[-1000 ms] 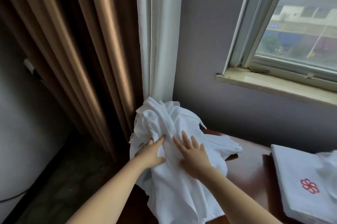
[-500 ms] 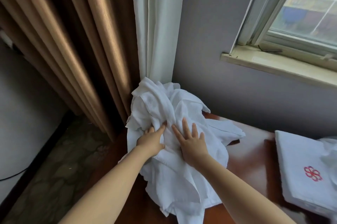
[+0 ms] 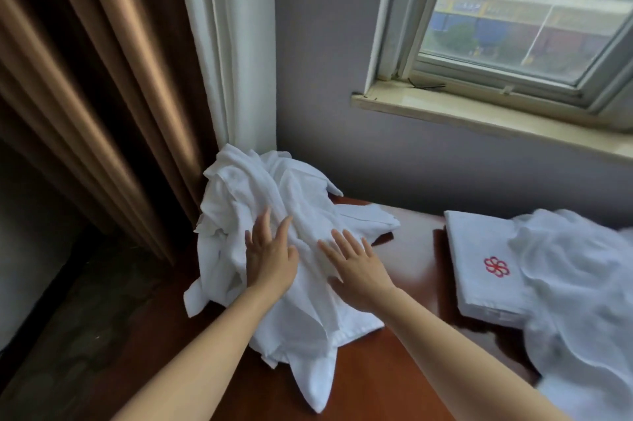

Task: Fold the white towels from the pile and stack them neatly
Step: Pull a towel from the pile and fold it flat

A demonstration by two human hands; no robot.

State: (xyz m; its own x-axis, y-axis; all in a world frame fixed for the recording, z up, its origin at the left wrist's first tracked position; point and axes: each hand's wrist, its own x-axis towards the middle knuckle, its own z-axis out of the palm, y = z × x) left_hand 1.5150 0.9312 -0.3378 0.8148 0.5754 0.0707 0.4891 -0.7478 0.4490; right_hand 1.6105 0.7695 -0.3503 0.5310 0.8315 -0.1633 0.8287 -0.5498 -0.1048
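My left hand [image 3: 270, 261] and right hand [image 3: 358, 270] rest open, fingers flat, on the crumpled white towel pile [image 3: 274, 222] | pile at far left of wooden desk [image 3: 407, 239] | folded logo towel [image 3: 486, 259] right

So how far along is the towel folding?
Early on, it seems. Done: one folded towel with a red emblem lies flat on the right. In hand: the left hand and right hand lie open on the crumpled pile, gripping nothing. Left: that whole pile, plus loose white cloth beside the folded one.
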